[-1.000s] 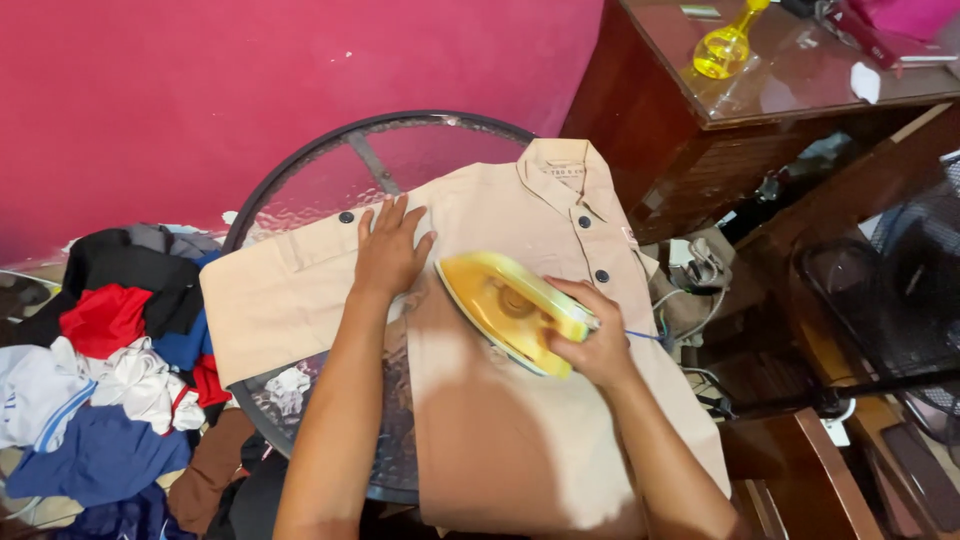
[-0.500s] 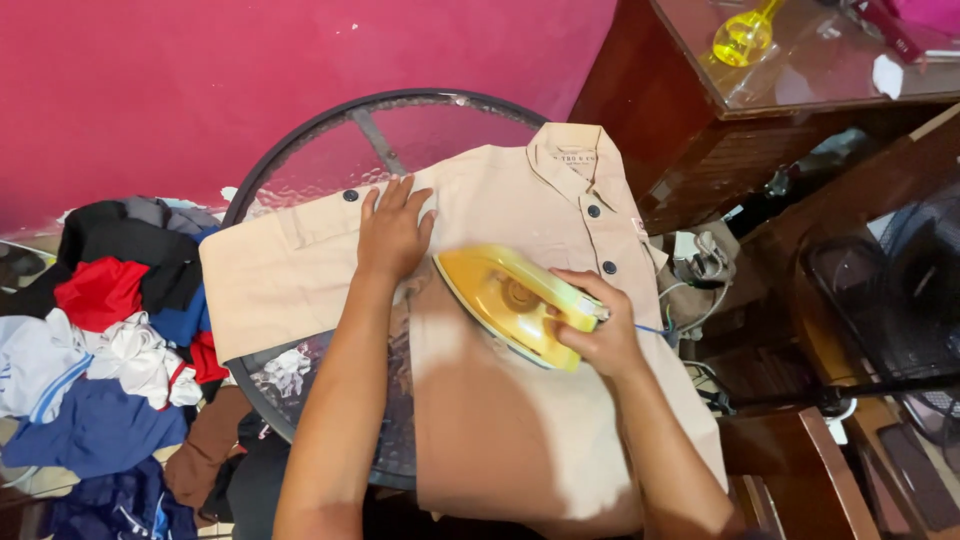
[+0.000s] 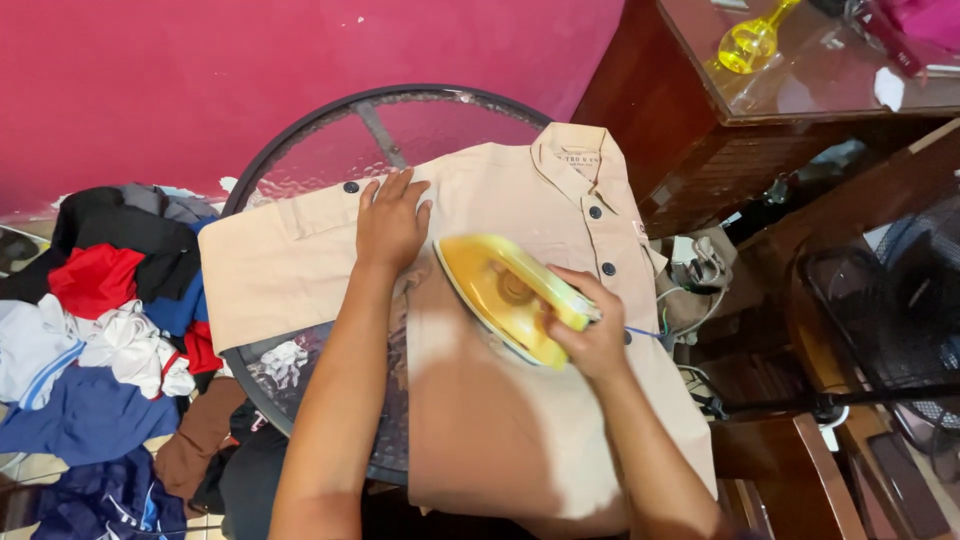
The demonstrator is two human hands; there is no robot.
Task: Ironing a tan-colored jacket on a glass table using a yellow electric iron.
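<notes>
A beige shirt (image 3: 520,400) lay spread over the round glass table (image 3: 300,150). On the shirt's middle sat a yellow iron (image 3: 495,290), the right hand (image 3: 590,335) closed in a full grip around its handle. The left hand (image 3: 390,220) pressed flat, fingers spread, holding nothing, just left of the iron. A pile of clothes (image 3: 100,320) lay left of the table.

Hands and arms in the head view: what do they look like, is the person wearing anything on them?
Both arms are bare up to the frame edge: no sleeves show. The left hand and right hand wear no gloves, and no rings, watch or bracelets are visible. The fingernails are short and unpainted.
</notes>
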